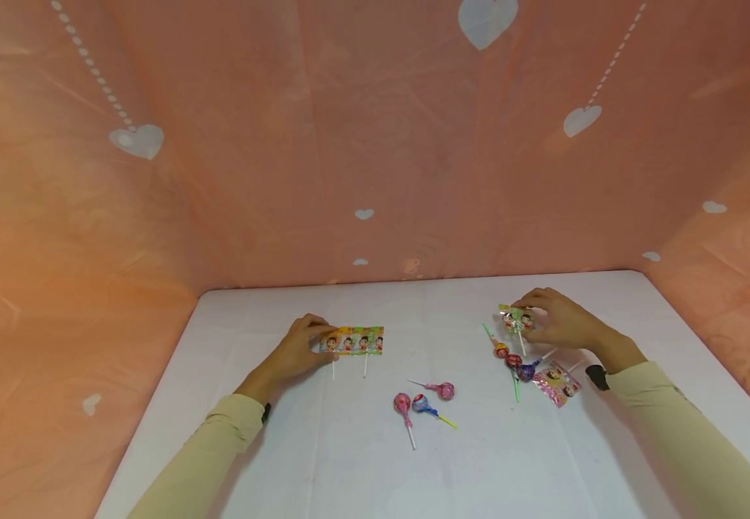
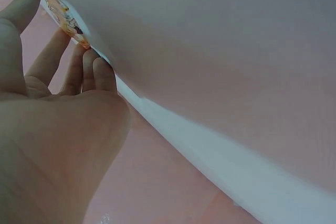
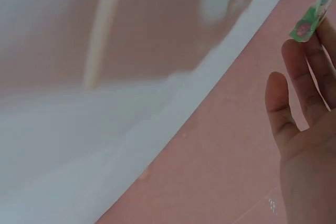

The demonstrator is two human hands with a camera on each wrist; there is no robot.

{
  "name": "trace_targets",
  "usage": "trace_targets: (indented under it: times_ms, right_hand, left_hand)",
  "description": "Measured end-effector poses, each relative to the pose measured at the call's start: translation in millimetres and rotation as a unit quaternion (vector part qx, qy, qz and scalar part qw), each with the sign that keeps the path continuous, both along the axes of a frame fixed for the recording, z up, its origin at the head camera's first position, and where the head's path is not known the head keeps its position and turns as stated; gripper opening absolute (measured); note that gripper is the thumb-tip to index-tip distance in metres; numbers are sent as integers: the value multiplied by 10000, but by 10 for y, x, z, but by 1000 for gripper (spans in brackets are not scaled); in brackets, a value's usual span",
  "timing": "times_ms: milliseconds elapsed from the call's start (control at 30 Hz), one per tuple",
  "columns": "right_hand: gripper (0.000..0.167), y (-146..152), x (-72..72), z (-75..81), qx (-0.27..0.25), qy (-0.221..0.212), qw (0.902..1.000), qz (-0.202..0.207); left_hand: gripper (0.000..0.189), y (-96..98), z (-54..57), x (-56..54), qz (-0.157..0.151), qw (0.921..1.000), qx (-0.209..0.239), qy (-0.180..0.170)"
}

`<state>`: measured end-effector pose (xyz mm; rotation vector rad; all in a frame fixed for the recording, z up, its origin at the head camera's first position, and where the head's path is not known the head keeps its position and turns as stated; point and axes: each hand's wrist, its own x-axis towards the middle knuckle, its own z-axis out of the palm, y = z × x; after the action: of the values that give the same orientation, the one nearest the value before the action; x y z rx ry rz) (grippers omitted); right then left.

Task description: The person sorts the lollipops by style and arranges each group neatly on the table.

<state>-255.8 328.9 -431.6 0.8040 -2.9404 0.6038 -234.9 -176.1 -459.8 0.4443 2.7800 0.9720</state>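
Note:
At the left, my left hand (image 1: 300, 346) pinches the edge of a flat orange-wrapped lollipop (image 1: 344, 341), its white stick pointing down. Against it on the right is a flat green-wrapped lollipop (image 1: 367, 340); whether the two are joined I cannot tell. In the left wrist view the thumb and fingers (image 2: 73, 66) meet at the orange wrapper (image 2: 65, 18). Over on the right, my right hand (image 1: 559, 321) holds another green-wrapped lollipop (image 1: 515, 318) by its right side. The right wrist view shows only a corner of that green wrapper (image 3: 304, 29) at the fingertips.
Below the right hand lie a yellow-red lollipop (image 1: 501, 351), a red one (image 1: 514, 361), a purple one (image 1: 527, 372) and a flat pink packet (image 1: 557, 383). Two pink lollipops (image 1: 403, 404) and a blue one (image 1: 421, 404) lie mid-table. Pink cloth (image 1: 413, 144) hangs behind the white table (image 1: 323, 461).

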Motion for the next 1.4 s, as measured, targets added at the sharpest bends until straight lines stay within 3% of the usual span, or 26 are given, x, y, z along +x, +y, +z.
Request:
trace_targets:
  times_ms: [400, 1400]
  right_hand:
    - [46, -166, 31, 27, -68, -49, 9998, -160]
    - [49, -861, -32, 50, -143, 43, 9999, 35]
  left_hand:
    - [56, 4, -18, -19, -77, 9995, -190, 226]
    - [57, 3, -5, -5, -18, 9998, -161, 90]
